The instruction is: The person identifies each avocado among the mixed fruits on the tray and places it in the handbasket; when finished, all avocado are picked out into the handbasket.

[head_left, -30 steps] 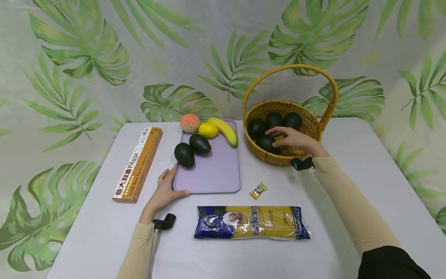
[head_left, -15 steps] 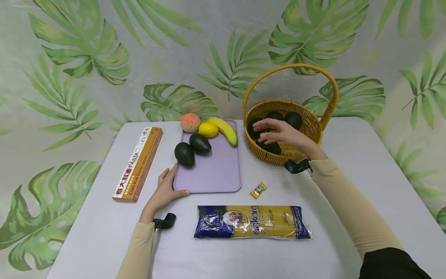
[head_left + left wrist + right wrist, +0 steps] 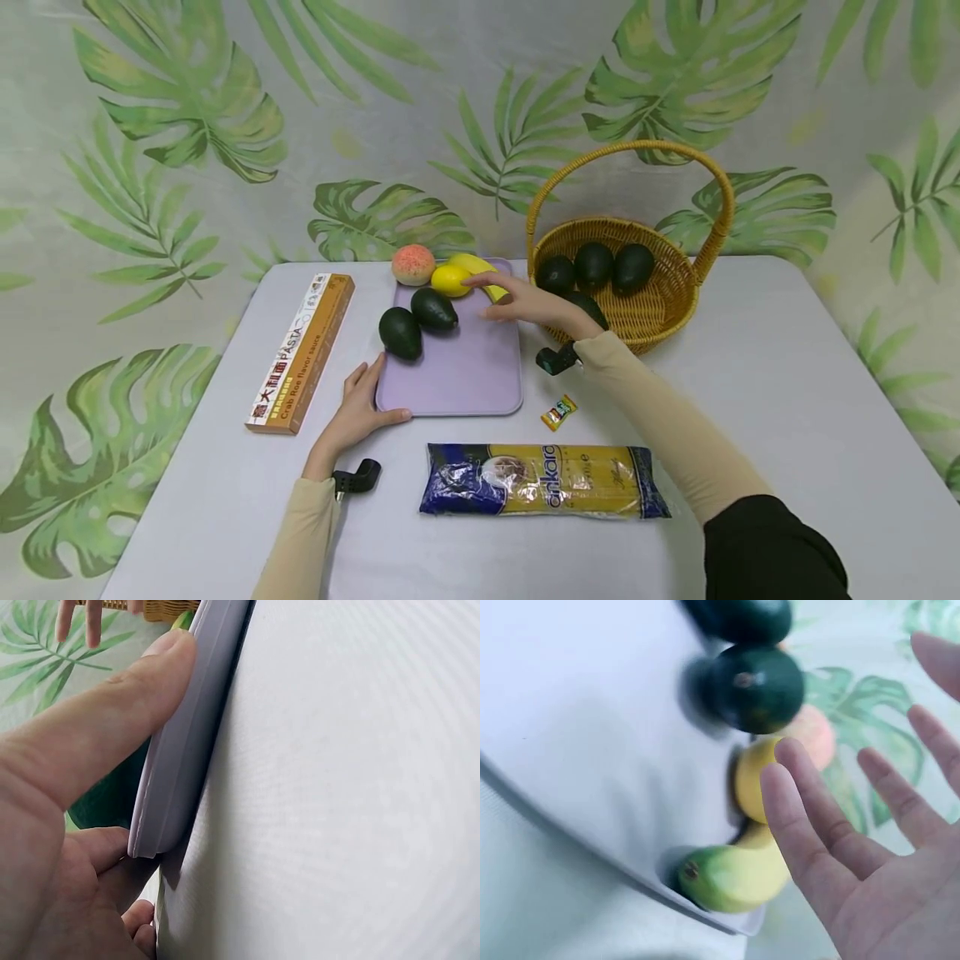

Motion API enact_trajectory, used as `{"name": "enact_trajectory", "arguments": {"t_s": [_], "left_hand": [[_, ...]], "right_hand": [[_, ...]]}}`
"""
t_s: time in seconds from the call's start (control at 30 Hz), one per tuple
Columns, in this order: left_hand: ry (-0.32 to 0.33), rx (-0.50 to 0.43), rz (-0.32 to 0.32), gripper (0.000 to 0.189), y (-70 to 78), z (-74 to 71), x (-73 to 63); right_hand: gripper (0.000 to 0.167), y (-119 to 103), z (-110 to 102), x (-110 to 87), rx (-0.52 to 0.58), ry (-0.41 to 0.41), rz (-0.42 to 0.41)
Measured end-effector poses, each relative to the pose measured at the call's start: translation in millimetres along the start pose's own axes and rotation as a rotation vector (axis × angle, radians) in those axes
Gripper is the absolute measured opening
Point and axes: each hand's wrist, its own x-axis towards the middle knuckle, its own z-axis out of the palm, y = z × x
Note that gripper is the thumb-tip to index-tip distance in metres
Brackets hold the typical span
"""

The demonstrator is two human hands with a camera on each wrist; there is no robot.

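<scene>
The left hand (image 3: 358, 417) rests at the near left corner of a lilac, rectangular tray with rounded corners (image 3: 465, 383), its straight thumb along the near rim and its other fingers along the left side. The right hand (image 3: 532, 304) hovers over the far right part of the tray, fingers spread apart and loosely extended, near a smooth yellow lemon (image 3: 450, 281) and a curved yellow banana with a green tip (image 3: 727, 879). Both fruits lie towards the tray's far edge. A round, pinkish-orange peach (image 3: 413, 264) sits at the tray's far left corner, just beside the lemon. Two dark green, pear-shaped avocados (image 3: 401, 333) lie side by side in the tray's left half.

Right of the tray stands a golden-brown woven basket with a tall arched handle (image 3: 641, 321), with four more dark avocados (image 3: 633, 268) inside. A small yellow candy packet (image 3: 559, 412) lies right of the tray's near corner. Nearer the person than the tray is a blue-and-yellow plastic pasta bag (image 3: 543, 480); left of the tray, a long orange-brown and white cardboard pasta box (image 3: 300, 358). All this rests on a white surface (image 3: 225, 500).
</scene>
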Motion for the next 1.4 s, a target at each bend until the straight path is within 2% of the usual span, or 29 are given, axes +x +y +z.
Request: {"name": "enact_trajectory", "arguments": {"t_s": [0.2,0.43,0.63,0.83,1.0,1.1,1.27,1.4], "left_hand": [[-0.003,-0.004,-0.005,0.109,1.0,0.2,0.6],[-0.003,0.005,-0.008,0.108,-0.3,0.0,0.5],[-0.007,0.01,-0.017,0.109,-0.5,0.0,0.4],[-0.016,0.009,-0.028,0.109,0.0,0.1,0.4],[-0.014,0.005,-0.026,0.109,1.2,0.4,0.1],[-0.014,0.003,-0.025,0.109,1.8,0.5,-0.2],[-0.008,0.007,-0.022,0.11,1.6,0.0,-0.2],[-0.007,0.001,-0.016,0.11,1.5,-0.3,0.0]], "right_hand": [[0.062,12.4,12.6,35.4,-0.07,-0.026,-0.031],[0.064,10.9,28.6,65.0,-0.183,-0.024,-0.058],[0.064,11.7,39.3,81.5,-0.328,-0.033,0.048],[0.057,15.0,46.0,89.0,-0.348,-0.019,0.088],[0.053,16.3,47.4,84.0,-0.336,0.049,0.108],[0.052,15.0,42.5,73.8,-0.32,0.087,0.074],[0.049,11.0,21.0,46.4,-0.222,0.104,-0.008],[0.05,2.6,-3.2,13.3,-0.093,0.08,0.028]]}}
